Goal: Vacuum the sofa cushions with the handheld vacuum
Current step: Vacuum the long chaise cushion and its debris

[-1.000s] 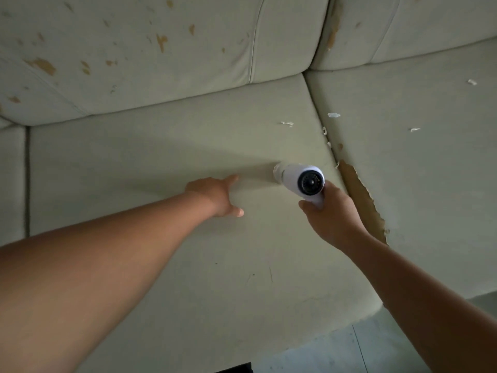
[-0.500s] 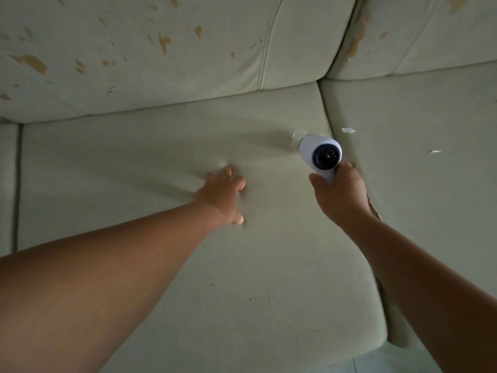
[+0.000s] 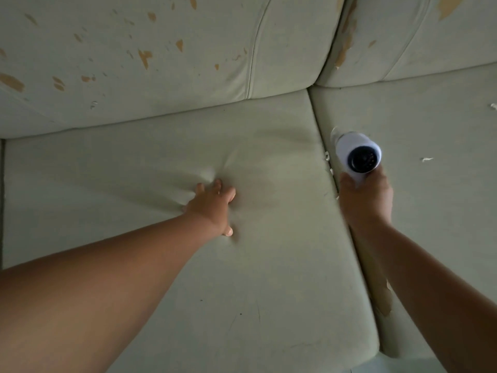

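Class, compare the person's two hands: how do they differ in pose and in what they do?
The left hand presses into the cushion, denting it; the right hand grips the vacuum. The left hand lies mid-cushion; the right hand is over the seam. Both are bare, arms outstretched.

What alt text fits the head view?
The right hand grips a white handheld vacuum, nozzle beside the gap between two pale green seat cushions. The left hand presses into the left cushion, denting it. White flakes lie on the right cushion.
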